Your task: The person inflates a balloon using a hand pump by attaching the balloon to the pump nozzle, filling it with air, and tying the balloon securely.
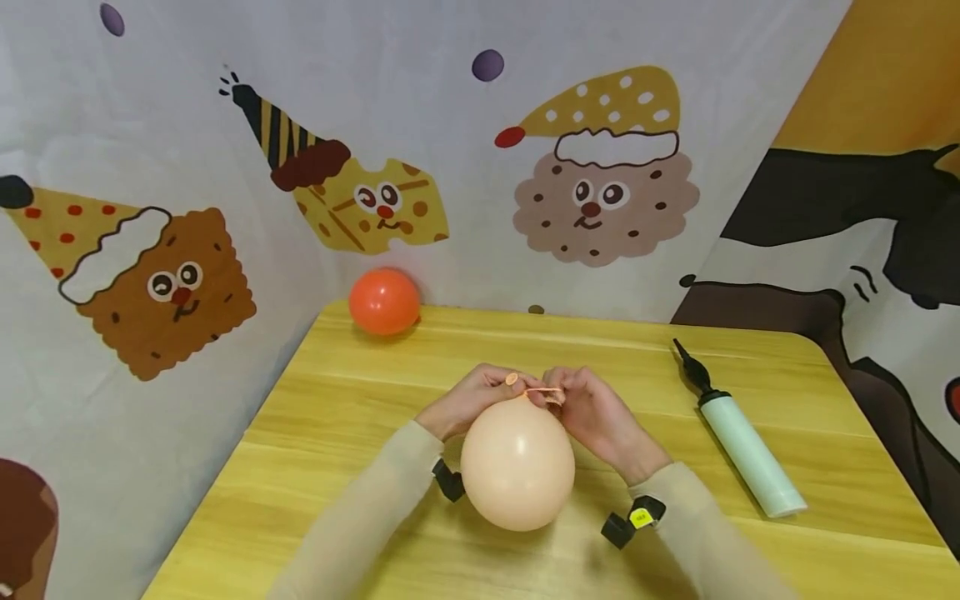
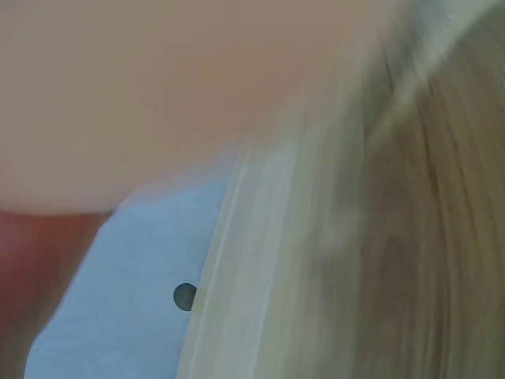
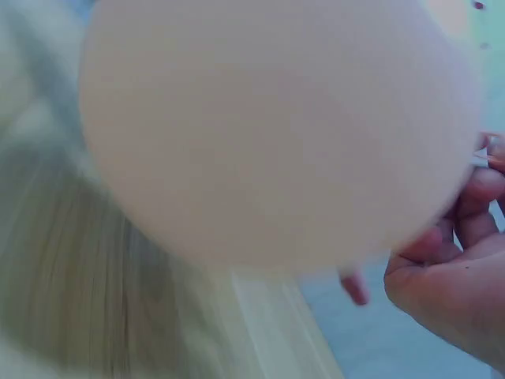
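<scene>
A peach-coloured inflated balloon (image 1: 517, 467) hangs below both hands in the head view, its neck pointing up and away. My left hand (image 1: 476, 396) pinches the neck, and the balloon's small rolled mouth (image 1: 512, 379) shows beside the thumb. The fingers of my right hand (image 1: 600, 417) pinch a thin orange strand (image 1: 543, 389) that runs across from the neck. In the right wrist view the balloon (image 3: 276, 142) fills most of the picture, with the right hand (image 3: 458, 276) at its edge. The balloon (image 2: 158, 87) blurs across the left wrist view and hides most of the left hand.
A red-orange inflated balloon (image 1: 384, 302) sits at the table's far left corner. On the right lies a pale green hand pump (image 1: 752, 454) with a black nozzle. The wooden table (image 1: 315, 483) meets a printed cloth backdrop (image 1: 465, 283) along its far edge.
</scene>
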The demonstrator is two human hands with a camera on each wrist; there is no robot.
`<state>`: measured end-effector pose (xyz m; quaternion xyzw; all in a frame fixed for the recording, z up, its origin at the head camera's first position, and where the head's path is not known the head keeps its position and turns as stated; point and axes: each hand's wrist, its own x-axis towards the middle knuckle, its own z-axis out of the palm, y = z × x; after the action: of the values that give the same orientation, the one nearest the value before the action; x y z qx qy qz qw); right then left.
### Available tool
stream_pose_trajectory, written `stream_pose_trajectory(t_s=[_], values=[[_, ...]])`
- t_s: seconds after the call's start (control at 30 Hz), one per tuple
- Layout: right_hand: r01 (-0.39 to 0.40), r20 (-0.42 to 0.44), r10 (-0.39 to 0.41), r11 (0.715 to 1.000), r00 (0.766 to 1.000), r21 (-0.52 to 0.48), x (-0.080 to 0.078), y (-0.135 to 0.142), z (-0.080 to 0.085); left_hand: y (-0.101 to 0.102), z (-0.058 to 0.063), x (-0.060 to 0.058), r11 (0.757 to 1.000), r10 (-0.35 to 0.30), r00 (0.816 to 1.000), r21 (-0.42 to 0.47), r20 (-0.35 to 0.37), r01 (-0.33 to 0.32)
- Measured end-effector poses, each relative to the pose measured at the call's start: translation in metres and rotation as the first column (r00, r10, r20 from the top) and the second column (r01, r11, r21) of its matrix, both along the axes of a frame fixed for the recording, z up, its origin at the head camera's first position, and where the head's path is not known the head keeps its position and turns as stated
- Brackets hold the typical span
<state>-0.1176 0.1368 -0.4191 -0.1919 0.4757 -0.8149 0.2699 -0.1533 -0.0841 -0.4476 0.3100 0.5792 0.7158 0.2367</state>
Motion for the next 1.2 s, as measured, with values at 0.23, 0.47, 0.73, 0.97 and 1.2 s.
stream_pose_trajectory(t_s=[0.23, 0.47, 0.73, 0.97, 1.2], values=[[0.109, -0.275, -0.023, 0.948, 0.961, 0.300, -0.003, 0.007, -0.001, 0.003, 0.009, 0.005, 0.991, 0.134, 0.978, -0.041, 0.162, -0.129], [0.182, -0.387, -0.026, 0.911, 0.922, 0.371, 0.000, 0.012, -0.003, 0.015, 0.011, 0.017, 0.956, 0.291, 0.881, -0.086, 0.374, -0.280], [0.508, -0.381, -0.359, 0.739, 0.852, 0.442, 0.002, -0.007, 0.005, 0.015, 0.016, 0.019, 0.941, 0.333, 0.865, -0.071, 0.376, -0.331], [0.758, -0.629, -0.455, 0.535, 0.630, 0.373, -0.001, -0.015, 0.011, 0.017, 0.017, 0.018, 0.936, 0.345, 0.868, -0.061, 0.357, -0.347], [0.867, -0.957, -0.204, 0.492, 0.208, 0.083, -0.009, -0.011, 0.001, 0.016, 0.013, 0.014, 0.927, 0.375, 0.840, -0.146, 0.392, -0.346]])
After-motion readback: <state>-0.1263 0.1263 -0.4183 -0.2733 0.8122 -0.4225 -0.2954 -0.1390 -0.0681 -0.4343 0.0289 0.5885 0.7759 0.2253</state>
